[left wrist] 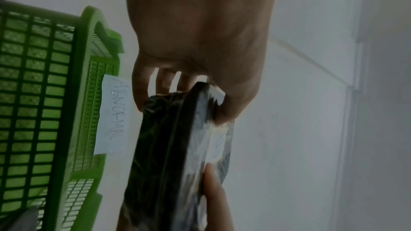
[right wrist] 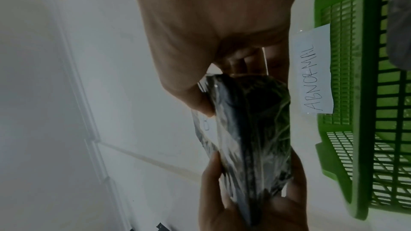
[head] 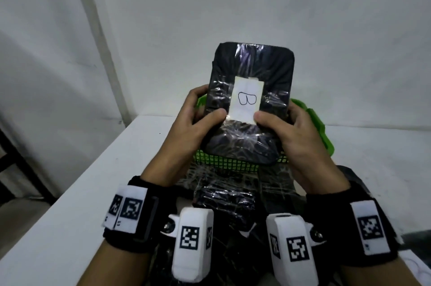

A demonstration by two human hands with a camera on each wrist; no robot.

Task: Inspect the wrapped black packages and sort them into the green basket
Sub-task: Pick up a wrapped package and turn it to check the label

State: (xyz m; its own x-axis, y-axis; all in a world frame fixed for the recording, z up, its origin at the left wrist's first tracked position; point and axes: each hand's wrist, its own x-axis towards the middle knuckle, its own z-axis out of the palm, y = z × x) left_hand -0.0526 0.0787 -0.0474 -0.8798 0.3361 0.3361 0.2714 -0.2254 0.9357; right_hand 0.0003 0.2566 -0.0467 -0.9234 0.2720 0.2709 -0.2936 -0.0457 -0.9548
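Now held upright above the green basket [head: 323, 131] — wrapped black package [head: 251, 89] clasped by left hand [head: 196, 122] and right hand [head: 293, 136], thumbs flanking the white label [head: 247, 101] marked "B". Best to keep both grips firm on the slick film, check every face, then lower gently — no dropping.

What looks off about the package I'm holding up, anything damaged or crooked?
Only minor oddities: the clear wrap on the black package is wrinkled, and its white label sits slightly tilted, its marking lying sideways. No tear shows. Both the left hand and right hand grip it.
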